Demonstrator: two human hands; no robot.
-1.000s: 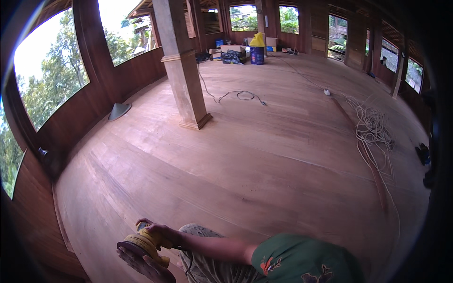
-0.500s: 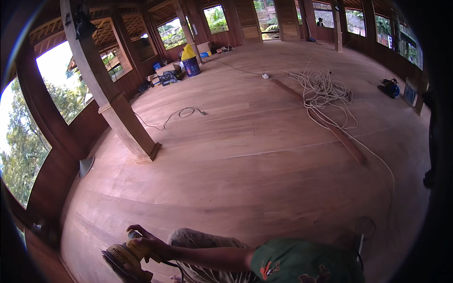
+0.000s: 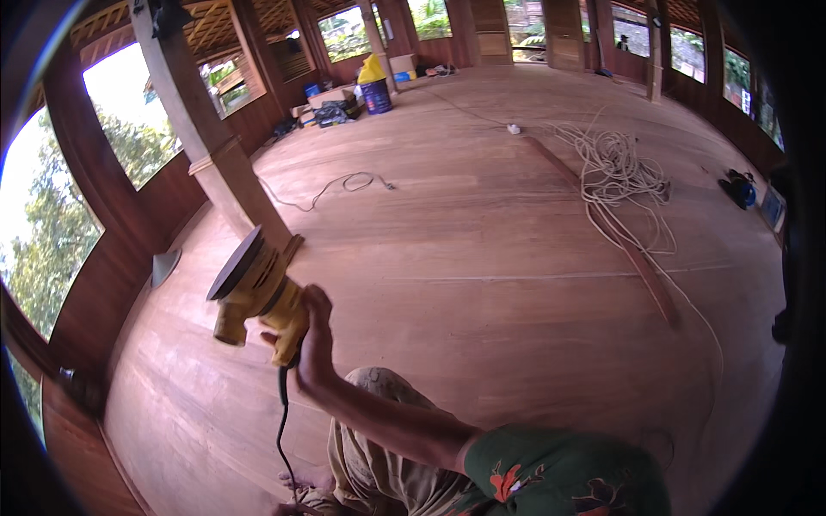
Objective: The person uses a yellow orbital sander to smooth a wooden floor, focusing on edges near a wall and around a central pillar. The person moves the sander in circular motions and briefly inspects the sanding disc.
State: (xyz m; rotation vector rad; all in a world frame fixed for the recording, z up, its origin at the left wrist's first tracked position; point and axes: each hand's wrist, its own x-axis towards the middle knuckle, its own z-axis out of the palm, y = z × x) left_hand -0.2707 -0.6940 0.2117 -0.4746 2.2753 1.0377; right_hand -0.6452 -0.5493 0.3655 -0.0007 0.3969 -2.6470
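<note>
I hold a yellow orbital sander point(image 3: 267, 301) raised in the lower middle-left, tilted with its dark round pad point(image 3: 234, 262) upward. My right hand point(image 3: 314, 331) is closed round its body. A black cord point(image 3: 283, 430) hangs from it past my bent knee point(image 3: 374, 387) to the bottom edge. What looks like my left hand point(image 3: 284, 509) shows only in part there, low by the cord; its fingers are too hidden to read.
The wooden floor point(image 3: 465, 327) has a post point(image 3: 215, 172) at left, a conical object point(image 3: 165, 265) by the wall, a loose cord point(image 3: 361, 181), a long board point(image 3: 645, 284) under coiled cable point(image 3: 619, 163), a bucket point(image 3: 376, 96) with boxes at the back, and dark gear point(image 3: 740, 189) at right.
My right hand has lifted the sander up and tilted its pad upward. My left hand, earlier at the pad, is down at the bottom edge. The view has swung rightward.
</note>
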